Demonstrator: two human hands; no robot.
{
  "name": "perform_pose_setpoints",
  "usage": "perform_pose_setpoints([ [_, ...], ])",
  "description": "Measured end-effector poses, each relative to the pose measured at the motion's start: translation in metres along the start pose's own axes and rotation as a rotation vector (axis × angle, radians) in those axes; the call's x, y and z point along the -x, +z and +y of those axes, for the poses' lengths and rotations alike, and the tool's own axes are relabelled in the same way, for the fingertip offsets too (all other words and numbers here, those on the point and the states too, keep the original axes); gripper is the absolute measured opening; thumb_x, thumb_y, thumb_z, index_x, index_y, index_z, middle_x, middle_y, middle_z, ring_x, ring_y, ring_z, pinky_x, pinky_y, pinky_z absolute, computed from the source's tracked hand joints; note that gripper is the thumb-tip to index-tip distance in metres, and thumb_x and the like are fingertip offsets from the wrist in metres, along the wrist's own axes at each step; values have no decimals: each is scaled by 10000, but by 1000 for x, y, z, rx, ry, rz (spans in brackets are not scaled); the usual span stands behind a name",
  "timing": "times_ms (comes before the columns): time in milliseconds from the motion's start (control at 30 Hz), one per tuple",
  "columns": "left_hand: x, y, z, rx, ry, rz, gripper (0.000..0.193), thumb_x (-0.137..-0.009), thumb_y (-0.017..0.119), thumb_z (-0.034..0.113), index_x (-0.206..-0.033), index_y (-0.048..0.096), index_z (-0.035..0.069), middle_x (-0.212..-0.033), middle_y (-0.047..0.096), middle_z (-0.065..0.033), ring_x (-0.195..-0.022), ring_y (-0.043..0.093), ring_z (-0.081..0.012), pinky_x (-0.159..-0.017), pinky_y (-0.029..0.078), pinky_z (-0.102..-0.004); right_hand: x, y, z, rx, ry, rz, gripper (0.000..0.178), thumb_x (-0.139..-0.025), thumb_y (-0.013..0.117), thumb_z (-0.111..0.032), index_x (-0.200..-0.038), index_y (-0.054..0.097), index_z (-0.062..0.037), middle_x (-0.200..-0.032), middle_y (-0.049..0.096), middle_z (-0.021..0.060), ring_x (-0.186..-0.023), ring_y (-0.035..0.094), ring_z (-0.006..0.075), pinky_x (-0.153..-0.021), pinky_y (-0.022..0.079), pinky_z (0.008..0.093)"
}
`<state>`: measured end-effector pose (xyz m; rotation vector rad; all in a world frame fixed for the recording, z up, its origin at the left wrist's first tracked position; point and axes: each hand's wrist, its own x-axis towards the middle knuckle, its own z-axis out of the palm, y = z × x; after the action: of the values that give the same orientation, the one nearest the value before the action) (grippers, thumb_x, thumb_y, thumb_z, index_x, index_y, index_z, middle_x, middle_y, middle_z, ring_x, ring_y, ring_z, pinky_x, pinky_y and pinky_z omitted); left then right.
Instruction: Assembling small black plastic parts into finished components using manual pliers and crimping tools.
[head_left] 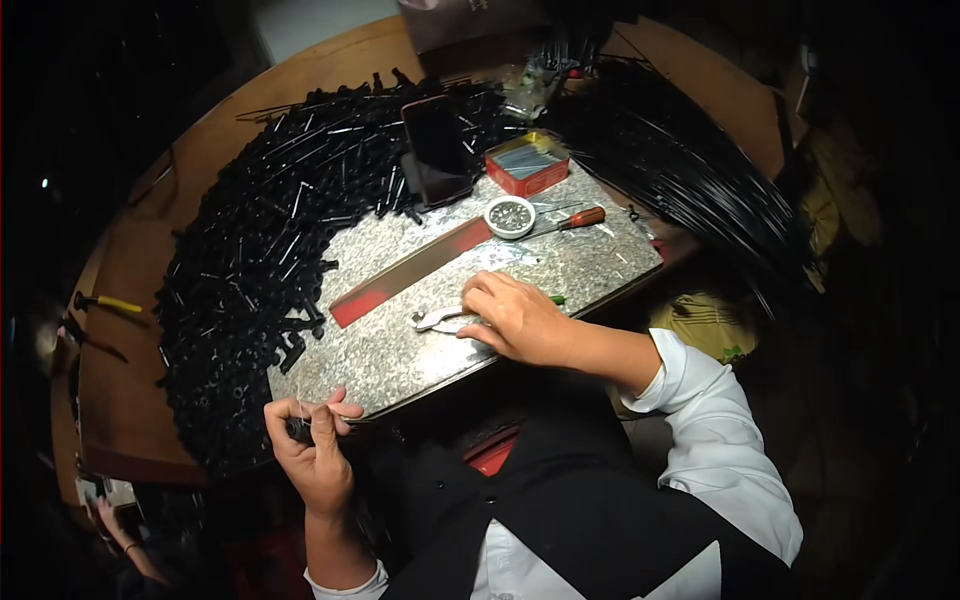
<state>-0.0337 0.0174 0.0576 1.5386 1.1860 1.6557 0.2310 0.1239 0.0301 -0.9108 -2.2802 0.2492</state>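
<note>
My right hand point(520, 318) is curled over a pair of pliers point(436, 318) on the speckled stone slab point(385, 365). The metal jaws point left from under my fingers, and a green handle end shows beyond the hand. At the slab's near left corner, my left hand point(312, 455) is raised with thumb and fingers closed on a small black part point(298, 430), most of it hidden by the fingers. A long flat bar point(410, 272) with red ends lies across the slab behind the pliers.
A white bowl point(510, 217) of small metal pieces, a red-handled screwdriver point(582, 218), a red tin point(527, 165) of thin pins and a phone point(437, 150) stand behind. Black parts point(235, 290) heap left; black rods point(690, 160) lie right. Another person's hand point(108, 518) shows lower left.
</note>
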Motion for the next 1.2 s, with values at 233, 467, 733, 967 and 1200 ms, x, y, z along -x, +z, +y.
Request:
perform_pose_setpoints([
  [233,-7,9,-11,-19,28,-10,150,-954,504,96,-932,359,64,-682,457,-16,-719,600,-152,-1035,338,-520,27,11,31,312,-30,-125,321,-772,684,-298,-817,557,-7,-867,520,139,-858,531,295,-713,472,403],
  [467,3,0,-13,79,65,11,137,-951,487,48,-944,351,59,-682,528,-61,-936,630,-262,-1003,381,-457,15,14,23,371,-104,-179,304,-854,600,-304,-790,551,-11,-809,521,129,-782,529,289,-718,442,388],
  [733,9,20,-25,72,-96,-31,161,-928,495,8,-958,357,85,-659,481,-17,-544,450,-73,-524,401,-225,1,-31,-4,-204,170,-141,343,-767,746,-124,-741,415,-39,-669,487,93,-604,480,210,-536,387,333],
  [967,15,23,-27,99,-88,-93,674,-658,856,118,-1065,320,85,-589,371,74,-519,329,-3,-487,286,-161,-22,-38,-44,266,-312,77,331,-710,765,-110,-851,470,-53,-1059,538,155,-969,551,314,-828,441,449],
  [1200,20,39,-26,314,-84,-20,775,-651,862,211,-1142,284,54,-804,648,-75,-707,578,-75,-648,465,-186,-23,-35,-53,639,-487,213,265,-798,692,-224,-915,536,-45,-1233,513,119,-1232,458,324,-1076,239,582],
])
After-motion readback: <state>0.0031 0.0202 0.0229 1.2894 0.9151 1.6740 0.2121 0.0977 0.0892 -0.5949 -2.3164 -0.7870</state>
